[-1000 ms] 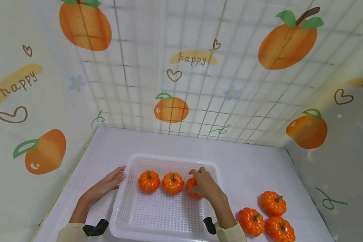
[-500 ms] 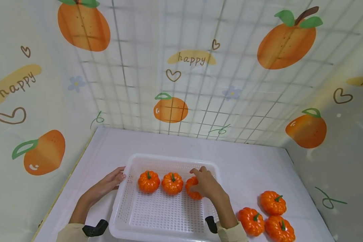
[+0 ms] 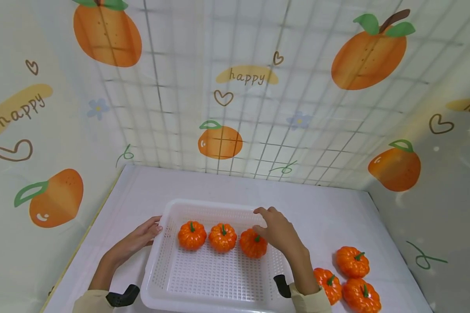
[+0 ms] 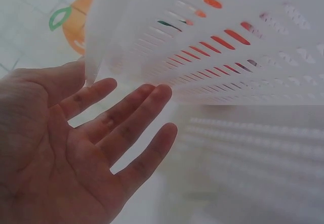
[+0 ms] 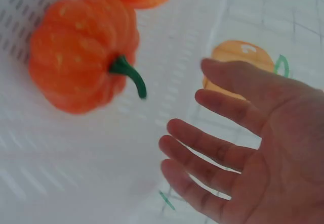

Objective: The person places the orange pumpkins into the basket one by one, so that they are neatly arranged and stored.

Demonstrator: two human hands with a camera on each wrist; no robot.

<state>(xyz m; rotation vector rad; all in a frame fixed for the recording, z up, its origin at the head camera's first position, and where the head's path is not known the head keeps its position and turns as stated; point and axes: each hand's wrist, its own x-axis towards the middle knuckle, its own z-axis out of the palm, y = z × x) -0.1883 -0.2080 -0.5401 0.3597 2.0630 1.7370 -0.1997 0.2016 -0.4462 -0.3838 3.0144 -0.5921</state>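
A white perforated plastic basket stands on the table, with three orange toy pumpkins in a row inside: the left pumpkin, the middle pumpkin and the right pumpkin. My left hand is at the basket's left rim. In the left wrist view its fingers lie fairly straight beneath the rim; the thumb tip is hidden behind the edge. Above the right pumpkin, over the basket's right side, is my right hand. The right wrist view shows its fingers spread, apart from the pumpkin, holding nothing.
Three more pumpkins lie on the table right of the basket: a back pumpkin, a front pumpkin and a near one partly covered by the right forearm. A patterned curtain encloses the white table.
My right hand has released the right pumpkin and moved up and to the right, uncovering its stem. That pumpkin stays in the row. The left hand keeps its place at the rim.
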